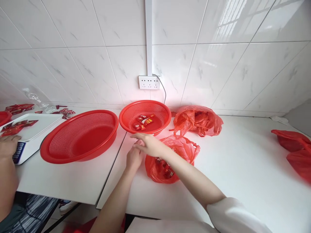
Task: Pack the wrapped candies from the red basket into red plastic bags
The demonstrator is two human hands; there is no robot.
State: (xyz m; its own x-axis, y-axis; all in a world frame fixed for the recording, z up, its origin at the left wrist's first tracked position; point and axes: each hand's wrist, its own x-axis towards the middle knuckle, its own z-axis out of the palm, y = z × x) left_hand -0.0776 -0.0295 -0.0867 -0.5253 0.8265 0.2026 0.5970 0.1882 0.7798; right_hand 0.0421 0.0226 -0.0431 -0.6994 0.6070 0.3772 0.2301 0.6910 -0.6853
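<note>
My left hand [134, 157] is raised just in front of the small red basket, its fingers curled and partly covered by my other hand. Whatever it may hold is hidden. Crossing over it, my right hand [148, 144] has its fingers stretched out to the left, the thumb close to or touching the left hand. Several small red and yellow packets [147, 121] lie inside the small round basket [124, 120]. Under my right forearm, an open red plastic bag [152, 174] holds more small wrapped packets.
A large red basket [109, 142] stands left. Beyond it, another person's hand [8, 145] rests by a white scale [46, 120] bearing red packets. A crumpled red bag [198, 121] lies behind right; another red bag [297, 155] sits far right. A power strip [149, 83] is on the wall.
</note>
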